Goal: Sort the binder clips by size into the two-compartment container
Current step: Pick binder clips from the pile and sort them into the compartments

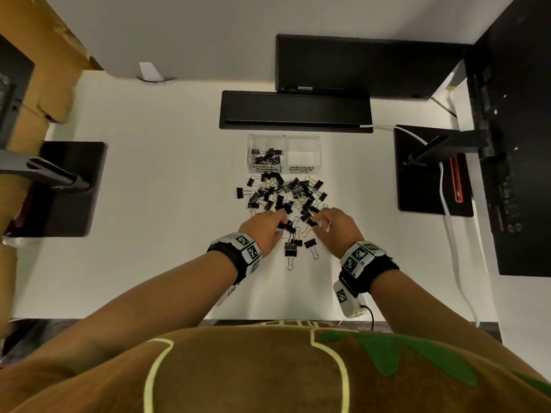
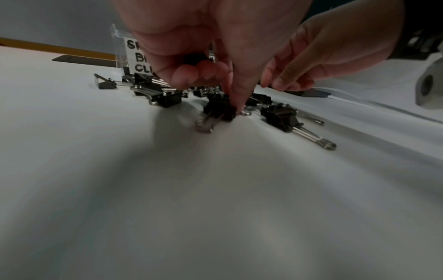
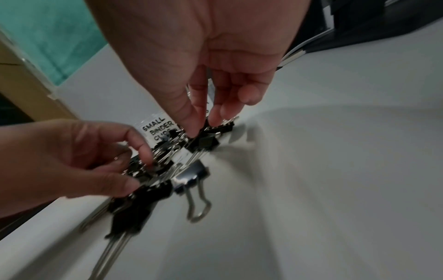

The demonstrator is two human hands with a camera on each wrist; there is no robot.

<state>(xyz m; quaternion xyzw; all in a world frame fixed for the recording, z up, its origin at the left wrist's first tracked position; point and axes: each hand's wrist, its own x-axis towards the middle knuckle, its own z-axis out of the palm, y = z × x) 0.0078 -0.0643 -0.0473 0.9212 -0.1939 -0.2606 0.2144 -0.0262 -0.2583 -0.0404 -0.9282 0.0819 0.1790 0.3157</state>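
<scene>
Sorting had barely begun: small binder clips (image 1: 266, 158) filled the container's (image 1: 283, 138) nine-o'clock compartment, the three-o'clock one bare. Left hand (image 1: 262, 231) and right hand (image 1: 338, 225) each pinched a clip from the pile (image 1: 286, 195) on the worktop (image 1: 149, 189).

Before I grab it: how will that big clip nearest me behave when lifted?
The big clip is probably stiff and unlikely to roll, given its boxy black body. Its wire handles look hinged, so they may swing. It lies apart from the pile, so snagging seems unlikely.
</scene>
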